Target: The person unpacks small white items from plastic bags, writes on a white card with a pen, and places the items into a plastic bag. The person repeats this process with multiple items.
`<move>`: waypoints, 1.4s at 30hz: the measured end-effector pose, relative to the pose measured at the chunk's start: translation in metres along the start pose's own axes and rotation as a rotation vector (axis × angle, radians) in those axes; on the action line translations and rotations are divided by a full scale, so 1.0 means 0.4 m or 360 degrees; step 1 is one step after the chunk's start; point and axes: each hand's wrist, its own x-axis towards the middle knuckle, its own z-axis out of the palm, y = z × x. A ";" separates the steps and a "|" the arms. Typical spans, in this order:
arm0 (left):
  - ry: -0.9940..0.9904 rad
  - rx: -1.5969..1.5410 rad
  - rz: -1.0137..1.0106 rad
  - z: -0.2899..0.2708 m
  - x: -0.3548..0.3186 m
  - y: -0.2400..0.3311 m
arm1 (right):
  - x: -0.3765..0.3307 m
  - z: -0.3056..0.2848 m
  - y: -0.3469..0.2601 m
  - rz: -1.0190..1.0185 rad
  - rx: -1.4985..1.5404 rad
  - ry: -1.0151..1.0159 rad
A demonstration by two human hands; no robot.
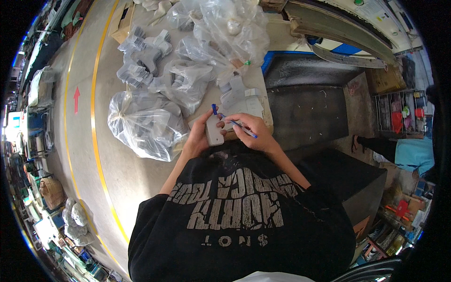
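Observation:
My left hand (201, 130) is wrapped round a white, rounded rectangular piece (215, 137), like a tag, with a small dark dot near its lower end. A blue pen cap (214, 109) sticks up at that hand's fingertips. In my right hand (252, 125) is a blue pen (245, 129), pinched between the fingers and slanting toward the white piece. Whether the pen tip touches it I cannot tell. Just beyond both hands, a stack of grey cut pieces (236, 94) lies on the table, with a pale sheet (254, 104) beside it.
Clear plastic bags of grey pieces (148, 124) crowd the table's left and far side. Loose grey stacks (145, 56) lie farther off. A dark bin with a blue rim (305, 94) stands at right. Another person (413, 152) is at the far right, near a wire rack (399, 113).

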 end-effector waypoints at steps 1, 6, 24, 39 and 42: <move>-0.0038 -0.0016 -0.0060 -0.005 0.004 0.000 | 0.000 0.005 0.000 -0.0019 -0.0036 0.0001; -0.0149 -0.0168 -0.0166 -0.015 0.016 -0.011 | -0.003 0.025 -0.001 0.0008 0.0074 -0.0038; -0.0196 0.0103 -0.0182 -0.036 0.018 -0.037 | -0.006 0.017 -0.024 0.0016 -0.0190 0.0049; 0.0120 0.0515 0.0062 0.018 -0.034 -0.007 | 0.019 0.053 0.011 -0.0133 -0.0230 0.0022; 0.0095 0.0479 0.0154 -0.003 -0.027 -0.008 | 0.026 0.068 0.040 -0.0157 -0.0058 0.0029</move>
